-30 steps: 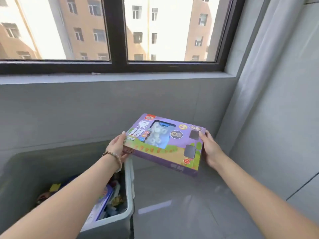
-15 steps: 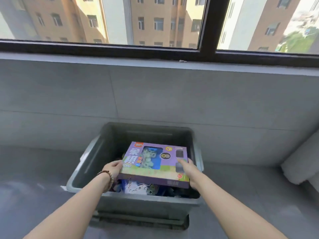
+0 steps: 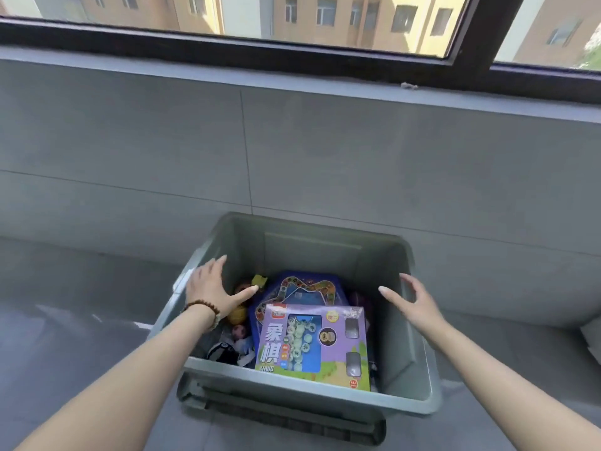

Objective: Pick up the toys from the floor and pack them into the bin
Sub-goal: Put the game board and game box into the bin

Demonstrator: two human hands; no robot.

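At centre-left of the frame, the left hand (image 3: 211,288) has its fingers (image 3: 221,260) spread and nearly straight, thumb stuck out toward the middle, w/ nothing in its grip. It hovers palm-down over the left rim of the bin (image 3: 325,252); can't tell if it touches the rim. A bead bracelet (image 3: 201,307) sits on that wrist.

Centre-right, the right hand (image 3: 413,301) mirrors it: fingers (image 3: 406,278) loose and open, thumb pointing inward, holding nothing, above the bin's right side.

Between the two hands and lower in the frame, the purple chess box (image 3: 312,346) lies face up inside the bin, toward the near wall, apart from both hands. Its far edge overlaps a blue board game (image 3: 305,288) lying under it.

Left of the boxes, still inside the bin, are small toys: a yellow ball (image 3: 237,315), a pink ball (image 3: 239,332), a black-and-white item (image 3: 224,351) and a small yellow piece (image 3: 260,279) near the far left corner.

The grey bin stands on a grey floor (image 3: 65,336) against a grey tiled wall (image 3: 325,157). Across the top of the frame runs a dark-framed window (image 3: 325,50) w/ apartment blocks outside.
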